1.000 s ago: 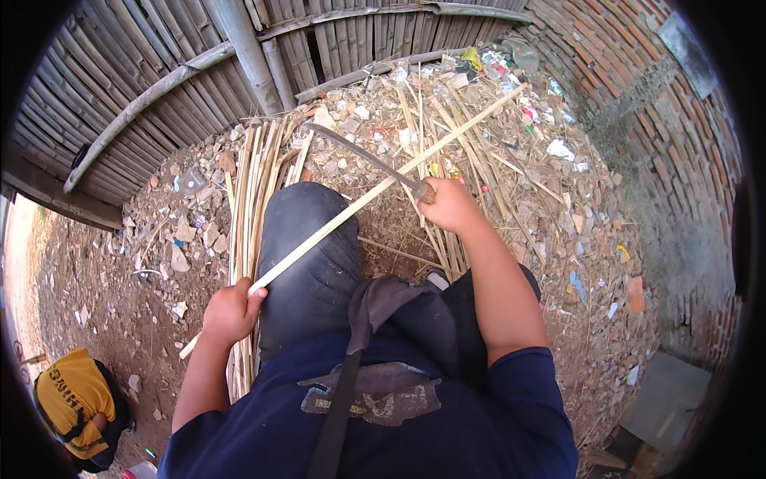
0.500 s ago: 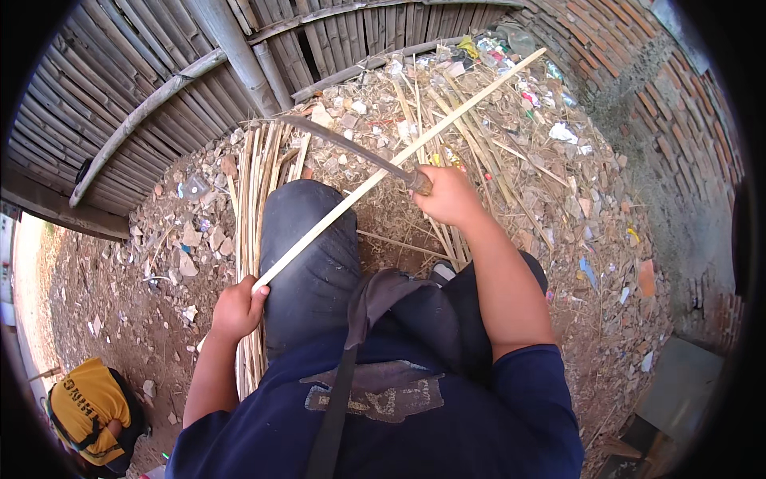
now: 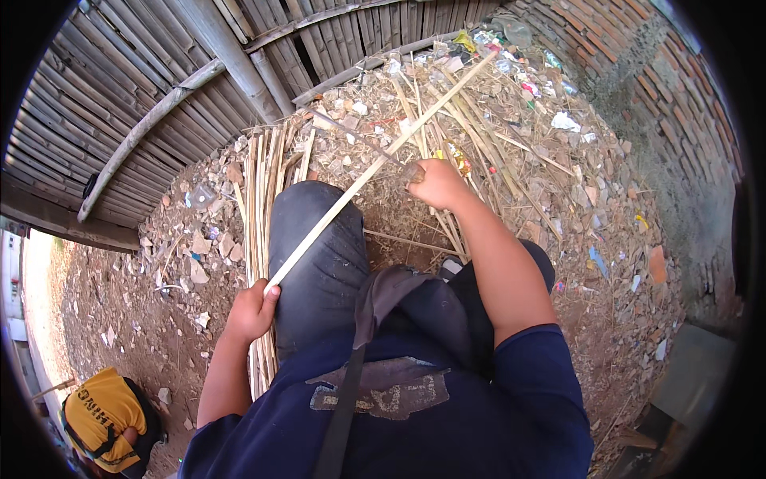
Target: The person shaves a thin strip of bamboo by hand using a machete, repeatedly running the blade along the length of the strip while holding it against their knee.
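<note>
My left hand (image 3: pixel 254 310) is closed round the near end of a long pale bamboo strip (image 3: pixel 339 209). The strip slants away to the upper right across my left knee. In my right hand (image 3: pixel 439 185) is the wooden handle of a machete (image 3: pixel 355 137), gripped with the fingers wrapped round it. Its blade points to the upper left and crosses the strip around mid-length, turned nearly edge-on. Whether the edge bites into the strip I cannot tell. A bundle of bamboo strips (image 3: pixel 259 184) lies along the outside of my left leg.
More strips (image 3: pixel 479 140) lie loose on the rubble ground (image 3: pixel 590 231) ahead, among litter. A bamboo wall (image 3: pixel 144 88) stands at the far left, a brick wall (image 3: pixel 662 128) at the right. Someone in a yellow shirt (image 3: pixel 104 415) is low down at the lower left.
The machete blade has turned from showing its flat side to nearly edge-on. The strip's far end has shifted left and its slant is steeper. My view has moved slightly.
</note>
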Available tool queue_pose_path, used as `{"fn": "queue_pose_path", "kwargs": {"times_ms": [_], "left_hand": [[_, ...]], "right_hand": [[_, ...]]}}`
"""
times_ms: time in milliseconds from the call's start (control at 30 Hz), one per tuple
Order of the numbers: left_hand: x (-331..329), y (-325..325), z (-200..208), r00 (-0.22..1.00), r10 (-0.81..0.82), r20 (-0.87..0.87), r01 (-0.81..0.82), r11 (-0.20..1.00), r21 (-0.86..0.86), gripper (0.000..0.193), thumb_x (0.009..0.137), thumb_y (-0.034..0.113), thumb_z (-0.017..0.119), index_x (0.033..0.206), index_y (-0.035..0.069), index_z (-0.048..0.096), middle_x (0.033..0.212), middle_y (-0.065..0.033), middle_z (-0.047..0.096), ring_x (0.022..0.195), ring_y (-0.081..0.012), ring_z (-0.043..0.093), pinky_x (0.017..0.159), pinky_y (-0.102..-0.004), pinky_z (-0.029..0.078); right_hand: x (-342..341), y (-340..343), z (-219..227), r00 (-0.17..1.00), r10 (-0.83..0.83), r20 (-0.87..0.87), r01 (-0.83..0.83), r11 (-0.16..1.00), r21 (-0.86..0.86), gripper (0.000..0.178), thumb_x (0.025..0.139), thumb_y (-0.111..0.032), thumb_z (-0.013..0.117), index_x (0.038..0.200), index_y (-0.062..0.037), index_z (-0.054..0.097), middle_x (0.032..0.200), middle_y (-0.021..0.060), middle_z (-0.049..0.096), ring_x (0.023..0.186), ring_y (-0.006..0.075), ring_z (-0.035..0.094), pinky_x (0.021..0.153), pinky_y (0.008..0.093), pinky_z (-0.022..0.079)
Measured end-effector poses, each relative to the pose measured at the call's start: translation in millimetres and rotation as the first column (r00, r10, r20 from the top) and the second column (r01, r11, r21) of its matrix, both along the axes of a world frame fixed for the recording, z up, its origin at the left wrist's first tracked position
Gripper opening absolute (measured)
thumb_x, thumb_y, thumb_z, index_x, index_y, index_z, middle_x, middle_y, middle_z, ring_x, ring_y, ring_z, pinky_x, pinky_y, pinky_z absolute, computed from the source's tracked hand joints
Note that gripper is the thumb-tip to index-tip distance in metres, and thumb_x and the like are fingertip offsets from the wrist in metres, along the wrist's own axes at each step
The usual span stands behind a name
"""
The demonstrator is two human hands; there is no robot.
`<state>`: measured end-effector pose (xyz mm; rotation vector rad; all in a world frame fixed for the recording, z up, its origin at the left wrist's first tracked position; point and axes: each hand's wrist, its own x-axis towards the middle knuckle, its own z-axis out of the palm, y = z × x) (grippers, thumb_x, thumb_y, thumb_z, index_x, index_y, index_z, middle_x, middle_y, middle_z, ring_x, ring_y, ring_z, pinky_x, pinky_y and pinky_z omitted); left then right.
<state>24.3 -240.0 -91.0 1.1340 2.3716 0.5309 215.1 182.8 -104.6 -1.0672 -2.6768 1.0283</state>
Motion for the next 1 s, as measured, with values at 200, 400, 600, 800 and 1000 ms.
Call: {"fn": "queue_pose_path", "kwargs": {"times_ms": [200, 400, 600, 800, 1000], "left_hand": [[-3.6, -3.7, 13.3, 0.992, -0.053, -0.115, 0.048, 0.998, -0.046, 0.053, 0.107, 0.048, 0.049, 0.088, -0.001, 0.059, 0.076, -0.0291, 0.064, 0.079, -0.0513, 0.065, 0.071, -0.0553, 0.051], [2.2, 2.6, 4.4, 0.999, -0.015, -0.041, 0.015, 1.0, 0.016, 0.05, 0.106, 0.045, 0.052, 0.087, -0.001, 0.057, 0.073, -0.0286, 0.064, 0.076, -0.0509, 0.065, 0.068, -0.0561, 0.05], [3.7, 0.2, 31.5, 0.972, -0.016, -0.235, 0.005, 0.999, -0.047, 0.047, 0.102, 0.044, 0.06, 0.085, 0.001, 0.058, 0.071, -0.0263, 0.065, 0.072, -0.0488, 0.066, 0.065, -0.0558, 0.052], [11.5, 0.7, 28.8, 0.977, 0.016, -0.212, -0.016, 1.0, 0.002, 0.044, 0.1, 0.04, 0.066, 0.082, 0.001, 0.057, 0.068, -0.0232, 0.063, 0.069, -0.0471, 0.065, 0.062, -0.0528, 0.05], [5.9, 12.6, 29.3, 0.995, -0.098, -0.023, 0.099, 0.994, 0.045, 0.049, 0.104, 0.044, 0.058, 0.084, 0.0, 0.056, 0.07, -0.0255, 0.061, 0.072, -0.0488, 0.063, 0.064, -0.0517, 0.049]], "right_hand": [[14.9, -7.7, 31.4, 0.996, -0.055, -0.069, 0.06, 0.995, 0.081, 0.029, 0.079, -0.023, 0.071, 0.103, -0.0074, 0.073, 0.09, 0.0215, 0.073, 0.087, 0.0396, 0.071, 0.081, 0.0468, 0.056], [11.7, 10.8, 5.7, 0.997, -0.08, 0.011, 0.08, 0.995, -0.065, 0.037, 0.078, -0.025, 0.074, 0.11, -0.0071, 0.073, 0.09, 0.0204, 0.074, 0.089, 0.0395, 0.072, 0.082, 0.0443, 0.057], [30.8, 34.1, 8.3, 0.973, -0.218, -0.071, 0.221, 0.974, 0.04, 0.041, 0.08, -0.029, 0.077, 0.115, -0.0076, 0.073, 0.1, 0.0198, 0.075, 0.097, 0.0375, 0.071, 0.09, 0.0438, 0.056], [32.8, 9.5, 33.6, 0.966, -0.17, -0.193, 0.201, 0.967, 0.157, 0.04, 0.083, -0.033, 0.078, 0.113, -0.0074, 0.072, 0.091, 0.0206, 0.074, 0.09, 0.0398, 0.072, 0.081, 0.0476, 0.056], [16.7, -24.5, 39.8, 0.989, 0.145, -0.012, -0.137, 0.956, 0.261, 0.037, 0.083, -0.03, 0.077, 0.112, -0.0088, 0.071, 0.092, 0.0213, 0.073, 0.092, 0.0406, 0.071, 0.081, 0.0492, 0.056]]}}
